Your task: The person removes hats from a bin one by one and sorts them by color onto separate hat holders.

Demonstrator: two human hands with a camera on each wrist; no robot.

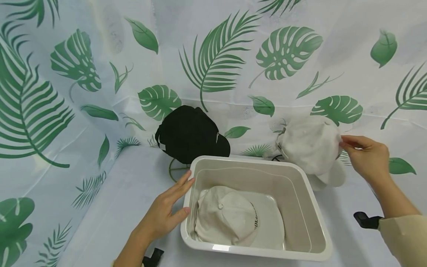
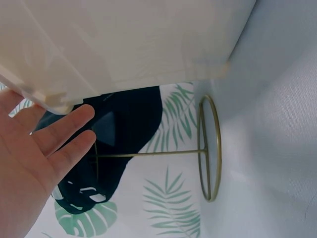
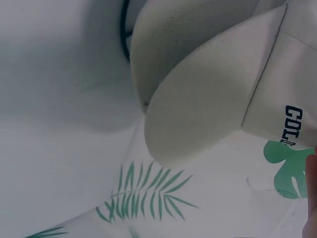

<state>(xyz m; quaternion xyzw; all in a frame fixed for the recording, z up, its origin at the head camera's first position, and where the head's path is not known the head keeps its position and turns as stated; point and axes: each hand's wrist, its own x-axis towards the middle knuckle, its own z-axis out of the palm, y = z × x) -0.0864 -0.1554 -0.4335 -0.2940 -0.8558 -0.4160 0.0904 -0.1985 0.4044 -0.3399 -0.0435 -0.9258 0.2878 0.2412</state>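
A cream baseball cap (image 1: pixel 310 142) sits at the back right, its brim (image 3: pixel 198 109) angled down and dark letters on its front panel. A second pale brim (image 3: pixel 173 42) shows behind it. My right hand (image 1: pixel 368 154) pinches the crown's right side between thumb and forefinger; only a sliver of this hand enters the right wrist view. My left hand (image 1: pixel 166 209) rests with extended fingers against the left rim of an off-white plastic bin (image 1: pixel 310 207). Inside the bin lies another cream cap (image 1: pixel 227 215), brim to the right, with dark lettering at its front.
Behind the bin, a black cap (image 1: pixel 190 133) hangs on a thin brass-coloured stand (image 2: pixel 210 148) with a ring base. A dark wire (image 3: pixel 125 29) shows beneath the pale caps. Leaf-printed white cloth (image 1: pixel 220 55) forms the backdrop behind the pale tabletop (image 1: pixel 110 207).
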